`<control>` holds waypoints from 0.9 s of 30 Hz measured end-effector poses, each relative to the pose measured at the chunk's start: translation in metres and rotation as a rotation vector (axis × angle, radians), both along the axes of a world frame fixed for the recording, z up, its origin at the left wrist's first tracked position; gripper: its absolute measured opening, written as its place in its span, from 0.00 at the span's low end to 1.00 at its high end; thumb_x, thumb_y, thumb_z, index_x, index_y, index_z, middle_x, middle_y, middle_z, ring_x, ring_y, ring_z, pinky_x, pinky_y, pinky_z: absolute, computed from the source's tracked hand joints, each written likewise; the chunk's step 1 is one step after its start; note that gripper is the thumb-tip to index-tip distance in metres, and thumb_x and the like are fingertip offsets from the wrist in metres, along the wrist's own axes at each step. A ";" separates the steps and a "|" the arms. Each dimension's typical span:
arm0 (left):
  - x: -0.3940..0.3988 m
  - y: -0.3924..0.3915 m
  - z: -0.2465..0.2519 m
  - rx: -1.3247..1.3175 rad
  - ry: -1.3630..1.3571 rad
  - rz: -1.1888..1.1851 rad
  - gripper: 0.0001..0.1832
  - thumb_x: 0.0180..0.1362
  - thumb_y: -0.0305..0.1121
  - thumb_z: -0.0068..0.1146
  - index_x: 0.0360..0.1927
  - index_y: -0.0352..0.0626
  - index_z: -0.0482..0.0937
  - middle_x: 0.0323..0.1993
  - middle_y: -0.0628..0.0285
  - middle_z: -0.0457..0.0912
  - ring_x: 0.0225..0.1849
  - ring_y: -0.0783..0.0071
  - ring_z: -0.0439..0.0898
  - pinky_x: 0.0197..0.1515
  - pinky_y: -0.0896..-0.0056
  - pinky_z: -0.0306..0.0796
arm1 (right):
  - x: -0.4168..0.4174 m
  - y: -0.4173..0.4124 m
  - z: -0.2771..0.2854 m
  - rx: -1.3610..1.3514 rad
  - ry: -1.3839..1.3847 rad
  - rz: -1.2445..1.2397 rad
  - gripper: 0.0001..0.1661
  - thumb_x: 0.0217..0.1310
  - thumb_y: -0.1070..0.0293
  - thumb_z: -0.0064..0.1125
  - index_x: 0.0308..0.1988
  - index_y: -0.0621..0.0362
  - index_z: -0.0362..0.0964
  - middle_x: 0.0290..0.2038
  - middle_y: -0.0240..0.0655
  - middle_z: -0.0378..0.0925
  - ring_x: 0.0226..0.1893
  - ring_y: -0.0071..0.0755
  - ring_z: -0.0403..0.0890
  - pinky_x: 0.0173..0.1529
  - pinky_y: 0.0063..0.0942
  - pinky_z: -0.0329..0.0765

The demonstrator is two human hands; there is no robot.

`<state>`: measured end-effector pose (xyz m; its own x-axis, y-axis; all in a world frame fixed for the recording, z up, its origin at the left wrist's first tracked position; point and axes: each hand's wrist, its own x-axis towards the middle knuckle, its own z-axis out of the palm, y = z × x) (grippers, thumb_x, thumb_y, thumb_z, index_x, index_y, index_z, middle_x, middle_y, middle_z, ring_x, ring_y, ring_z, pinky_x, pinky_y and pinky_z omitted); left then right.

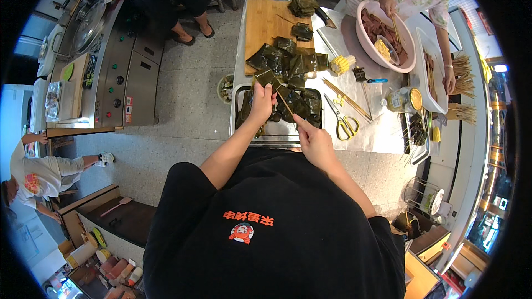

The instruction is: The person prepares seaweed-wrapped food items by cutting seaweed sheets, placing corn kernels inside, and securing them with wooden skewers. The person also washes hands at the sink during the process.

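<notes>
My left hand (263,100) pinches a folded piece of dark green kelp (264,76) above a metal tray. My right hand (312,139) grips the lower end of a thin wooden skewer (285,101), whose upper end meets that kelp; whether it pierces it is hard to tell. Under my hands, more kelp pieces (305,106) lie in the metal tray (278,138). A heap of cut kelp (286,56) covers the lower part of a wooden cutting board (262,20), with a stack of kelp (303,6) at its top right corner.
Right of the tray are scissors (346,126), loose skewers (347,99), a blue pen (377,80) and a glass jar (405,99). A knife (325,17) lies by the board. A co-worker's hand (387,5) is over a pink basin (361,43) of meat. A stove (112,79) stands left.
</notes>
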<state>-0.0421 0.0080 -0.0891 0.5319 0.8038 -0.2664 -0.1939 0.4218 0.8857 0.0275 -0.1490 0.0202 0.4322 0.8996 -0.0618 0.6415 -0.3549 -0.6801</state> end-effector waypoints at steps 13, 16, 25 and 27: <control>0.002 -0.002 0.005 0.416 0.119 0.044 0.08 0.63 0.33 0.38 0.36 0.37 0.59 0.22 0.64 0.66 0.18 0.80 0.65 0.21 0.79 0.63 | 0.000 0.008 0.008 -0.042 -0.073 0.018 0.19 0.50 0.76 0.48 0.44 0.57 0.72 0.17 0.50 0.72 0.19 0.51 0.75 0.26 0.41 0.72; 0.000 0.000 0.005 0.398 0.103 -0.007 0.08 0.63 0.32 0.38 0.36 0.38 0.59 0.23 0.65 0.66 0.19 0.80 0.65 0.21 0.79 0.63 | 0.002 0.009 0.011 -0.026 -0.073 0.024 0.18 0.49 0.76 0.48 0.43 0.57 0.72 0.17 0.50 0.72 0.19 0.51 0.75 0.26 0.41 0.72; -0.001 0.002 0.005 0.373 0.035 -0.076 0.09 0.64 0.33 0.38 0.37 0.38 0.61 0.24 0.65 0.66 0.20 0.80 0.65 0.23 0.79 0.64 | 0.002 0.011 0.022 -0.036 0.026 -0.014 0.16 0.51 0.77 0.47 0.42 0.60 0.73 0.19 0.52 0.72 0.22 0.52 0.75 0.27 0.40 0.72; 0.000 0.001 0.008 0.369 0.027 -0.066 0.08 0.64 0.33 0.38 0.37 0.38 0.62 0.25 0.65 0.66 0.20 0.80 0.65 0.23 0.79 0.64 | 0.002 0.011 0.017 -0.017 0.079 -0.039 0.16 0.51 0.77 0.46 0.42 0.61 0.73 0.20 0.53 0.72 0.23 0.53 0.75 0.28 0.40 0.72</control>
<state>-0.0425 0.0094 -0.0815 0.5821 0.8128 0.0200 -0.1516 0.0843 0.9848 0.0292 -0.1383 0.0371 0.4598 0.8809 -0.1122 0.5717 -0.3904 -0.7216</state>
